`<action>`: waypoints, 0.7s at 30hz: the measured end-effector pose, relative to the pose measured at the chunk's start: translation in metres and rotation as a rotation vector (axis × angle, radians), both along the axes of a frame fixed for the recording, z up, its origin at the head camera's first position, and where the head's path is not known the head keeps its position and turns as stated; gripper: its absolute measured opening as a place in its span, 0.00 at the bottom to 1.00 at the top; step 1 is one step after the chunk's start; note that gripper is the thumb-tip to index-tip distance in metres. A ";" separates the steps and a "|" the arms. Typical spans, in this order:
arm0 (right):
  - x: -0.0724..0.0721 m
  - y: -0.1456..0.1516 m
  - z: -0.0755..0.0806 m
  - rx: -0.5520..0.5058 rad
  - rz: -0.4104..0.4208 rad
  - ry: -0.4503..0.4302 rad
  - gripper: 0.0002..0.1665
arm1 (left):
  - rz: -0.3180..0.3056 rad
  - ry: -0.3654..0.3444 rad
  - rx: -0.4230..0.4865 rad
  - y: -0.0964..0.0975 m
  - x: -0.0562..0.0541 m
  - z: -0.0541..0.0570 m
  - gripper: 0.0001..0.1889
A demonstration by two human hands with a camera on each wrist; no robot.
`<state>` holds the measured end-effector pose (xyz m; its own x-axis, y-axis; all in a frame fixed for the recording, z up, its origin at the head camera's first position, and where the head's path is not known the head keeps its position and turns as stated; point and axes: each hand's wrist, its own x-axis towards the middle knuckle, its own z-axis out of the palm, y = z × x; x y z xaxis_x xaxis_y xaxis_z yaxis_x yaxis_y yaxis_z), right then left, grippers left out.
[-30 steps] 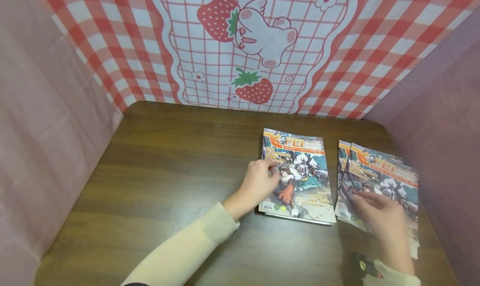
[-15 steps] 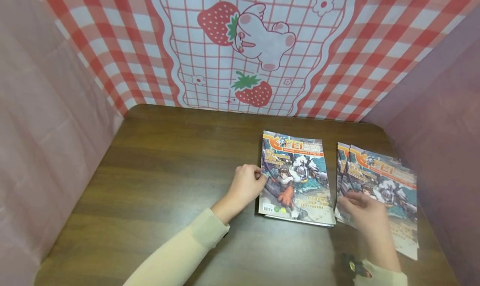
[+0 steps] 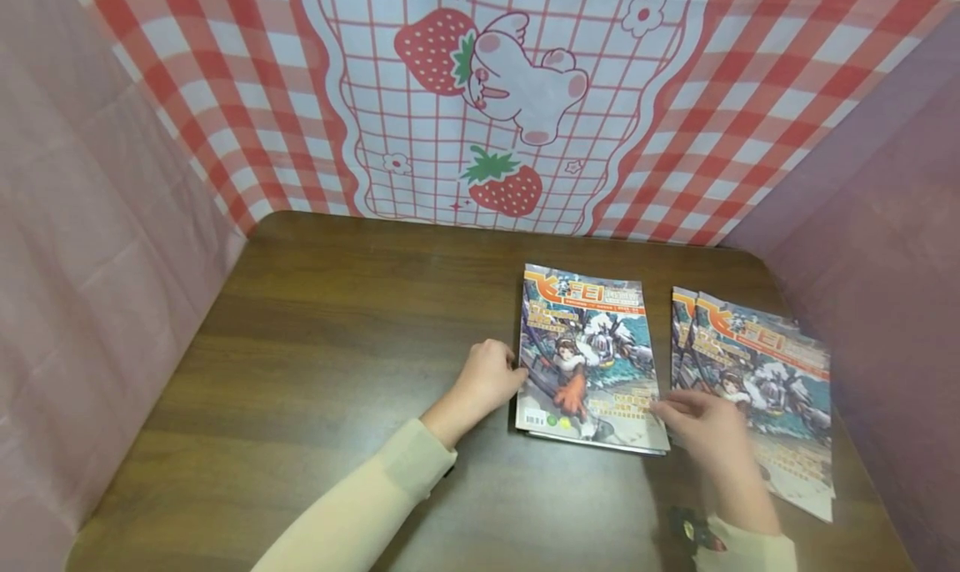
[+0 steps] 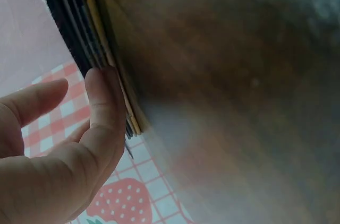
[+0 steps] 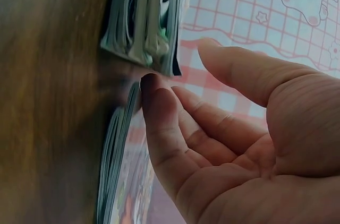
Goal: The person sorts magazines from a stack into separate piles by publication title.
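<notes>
A stack of magazines (image 3: pixel 588 347) lies just right of the middle of the table, a snowy illustrated cover on top. My left hand (image 3: pixel 483 380) is at its left side; the left wrist view shows a fingertip (image 4: pixel 101 83) against the layered spines (image 4: pixel 85 27), thumb apart. My right hand (image 3: pixel 708 430), slightly blurred, reaches over the gap to the stack's right edge. Its fingers (image 5: pixel 162 123) are extended between the thicker stack (image 5: pixel 141 22) and a thinner pile (image 5: pixel 114 155), the thumb held away. Neither hand grips anything.
A second, fanned pile of matching magazines (image 3: pixel 772 405) lies on the right, partly under the right forearm. The brown wooden table (image 3: pixel 322 330) meets a red-and-white strawberry cloth (image 3: pixel 495 97) at the back, with pink cloth (image 3: pixel 97 222) along the left side.
My left hand has slid from the top cover to the stack's left edge. My right hand has moved left from the fanned pile to the middle stack's right edge.
</notes>
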<state>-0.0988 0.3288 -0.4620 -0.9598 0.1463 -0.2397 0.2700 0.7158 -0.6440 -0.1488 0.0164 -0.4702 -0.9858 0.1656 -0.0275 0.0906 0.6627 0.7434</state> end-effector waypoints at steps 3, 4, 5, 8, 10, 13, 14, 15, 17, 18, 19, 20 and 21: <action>-0.002 -0.002 -0.002 0.036 0.034 0.028 0.32 | -0.016 -0.031 -0.036 0.002 0.000 -0.002 0.11; -0.002 -0.002 -0.002 0.049 0.042 0.036 0.32 | -0.020 -0.044 -0.044 0.003 0.001 -0.002 0.11; -0.003 -0.002 -0.003 0.063 0.048 0.045 0.31 | -0.022 -0.060 -0.047 0.003 0.001 -0.002 0.11; -0.003 -0.002 -0.005 0.086 0.059 0.057 0.30 | -0.025 -0.087 -0.050 0.005 0.002 0.000 0.12; -0.003 -0.002 -0.006 0.086 0.064 0.066 0.30 | -0.018 -0.080 -0.051 0.005 0.002 0.002 0.13; -0.003 -0.002 -0.006 0.090 0.065 0.077 0.30 | 0.004 -0.070 -0.026 0.007 0.002 0.003 0.10; -0.003 -0.002 -0.006 0.091 0.065 0.081 0.30 | 0.014 -0.067 -0.017 0.007 0.001 0.004 0.09; -0.003 -0.002 -0.006 0.093 0.066 0.083 0.30 | 0.023 -0.062 -0.008 0.008 0.001 0.004 0.08; -0.003 -0.003 -0.006 0.093 0.061 0.079 0.30 | 0.036 -0.080 0.028 0.009 0.001 0.004 0.07; -0.003 -0.003 -0.006 0.095 0.058 0.077 0.30 | 0.039 -0.096 0.050 0.010 0.001 0.003 0.07; -0.003 -0.003 -0.006 0.094 0.056 0.075 0.30 | 0.039 -0.105 0.063 0.010 0.002 0.003 0.08; -0.003 -0.003 -0.006 0.093 0.053 0.072 0.30 | 0.039 -0.111 0.074 0.011 0.002 0.003 0.09; -0.002 -0.003 -0.006 0.092 0.049 0.071 0.30 | 0.037 -0.119 0.088 0.012 0.003 0.003 0.10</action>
